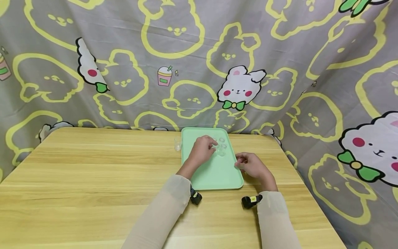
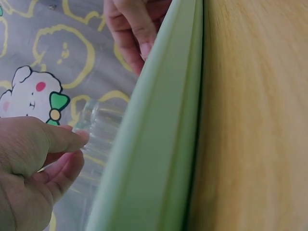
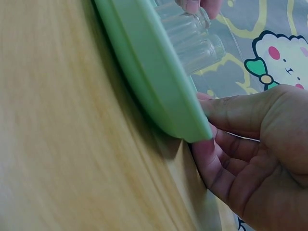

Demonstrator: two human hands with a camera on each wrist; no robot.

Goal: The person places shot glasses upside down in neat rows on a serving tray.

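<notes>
A light green tray [image 1: 214, 176] lies on the wooden table, bearing several small clear glass bottles [image 1: 221, 153] that stand upright toward its far end. Over the tray, my left hand [image 1: 201, 150] pinches the rim of one glass bottle [image 2: 91, 113] between thumb and fingers. My right hand [image 1: 253, 166] grips the tray's right edge; its thumb lies against the rim and the fingers curl below, as the right wrist view shows. Another clear glass bottle [image 1: 177, 143] stands on the table just left of the tray.
The wooden table [image 1: 93, 180] extends widely to the left. A grey curtain [image 1: 192, 62] with yellow cartoon outlines hangs behind the table and along its right side. The tray's far end lies close to the curtain.
</notes>
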